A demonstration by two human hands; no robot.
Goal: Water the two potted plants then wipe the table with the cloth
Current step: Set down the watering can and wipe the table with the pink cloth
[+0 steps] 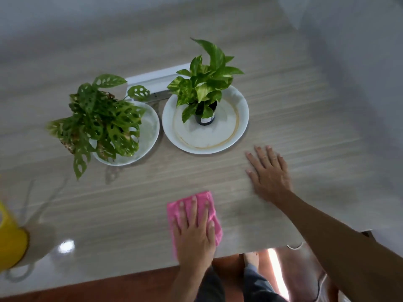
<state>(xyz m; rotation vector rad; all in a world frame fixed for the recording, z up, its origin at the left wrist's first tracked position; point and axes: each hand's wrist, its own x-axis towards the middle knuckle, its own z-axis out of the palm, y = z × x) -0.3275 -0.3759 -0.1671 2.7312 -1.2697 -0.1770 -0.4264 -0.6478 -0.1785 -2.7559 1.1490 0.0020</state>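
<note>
- left hand [194, 234] flat on pink cloth [212, 225] near table [283, 105] front edge, fingers spread, pressing.
- right hand [268, 173] splayed on bare wood, bracing.
- wiping step, apparently; next, sweep toward both plants [205, 83].

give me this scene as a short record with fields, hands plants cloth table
left hand: flat on the pink cloth, pressing it to the table
right hand: open, palm down on the bare table, right of the cloth
holed-leaf plant: on the left white plate
yellow-green plant: in a dark pot on the right white plate
yellow container: left edge, blurred
stage: wiping
</note>
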